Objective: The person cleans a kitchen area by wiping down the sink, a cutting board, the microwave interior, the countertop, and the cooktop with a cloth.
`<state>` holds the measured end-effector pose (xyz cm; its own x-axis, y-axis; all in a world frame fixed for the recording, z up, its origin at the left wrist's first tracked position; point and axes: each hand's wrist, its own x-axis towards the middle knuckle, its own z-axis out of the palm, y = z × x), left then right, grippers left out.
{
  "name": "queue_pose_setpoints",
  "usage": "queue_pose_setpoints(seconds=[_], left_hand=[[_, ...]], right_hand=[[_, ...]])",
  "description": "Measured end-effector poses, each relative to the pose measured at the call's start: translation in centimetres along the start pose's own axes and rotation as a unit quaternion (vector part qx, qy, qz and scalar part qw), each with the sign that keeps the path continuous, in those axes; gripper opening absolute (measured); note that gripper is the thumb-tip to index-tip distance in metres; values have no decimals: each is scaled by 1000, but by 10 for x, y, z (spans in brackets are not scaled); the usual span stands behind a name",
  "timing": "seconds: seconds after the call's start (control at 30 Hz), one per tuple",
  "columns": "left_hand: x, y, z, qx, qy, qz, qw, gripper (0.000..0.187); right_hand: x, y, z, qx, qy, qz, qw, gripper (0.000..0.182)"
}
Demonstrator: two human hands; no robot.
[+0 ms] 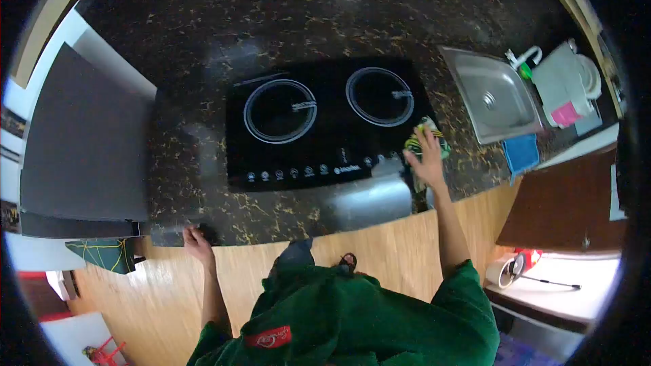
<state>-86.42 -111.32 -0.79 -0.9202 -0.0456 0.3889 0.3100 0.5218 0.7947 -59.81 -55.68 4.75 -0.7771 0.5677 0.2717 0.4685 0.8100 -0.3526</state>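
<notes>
My right hand (428, 160) presses a crumpled yellow, green and black patterned cloth (444, 147) against the right edge of a black two-ring cooktop (330, 118). The fingers lie over the cloth and hide part of it. My left hand (196, 244) is at the front edge of the dark marbled countertop (271, 220), left of the cooktop. Its fingers are curled in, and I see nothing held in them. White control symbols run along the cooktop's front.
A steel sink (489, 95) with a white faucet (525, 56) lies to the right, with a blue cloth (521, 154) at its front corner. White dishes (576, 81) stand beyond it. A dark grey panel (85, 142) rises on the left. The floor (163, 291) is wooden.
</notes>
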Motion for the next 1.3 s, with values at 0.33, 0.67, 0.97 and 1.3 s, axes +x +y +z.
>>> queue_pose_setpoints(seconds=[0.33,0.67,0.97,1.3], left_hand=[[10,-4,21,111,57,-19,992,31],[7,2,19,128,53,23,990,30],[10,12,23,128,62,-1,990,30],[9,10,21,152,48,-58,986,33]], right_hand=[[185,-99,123,72,12,-129,989,62],[17,-388,163,487,-373,-315,724,39],[87,-56,-14,466,108,104,872,49],[265,-143,173,125,-95,-67,985,56]])
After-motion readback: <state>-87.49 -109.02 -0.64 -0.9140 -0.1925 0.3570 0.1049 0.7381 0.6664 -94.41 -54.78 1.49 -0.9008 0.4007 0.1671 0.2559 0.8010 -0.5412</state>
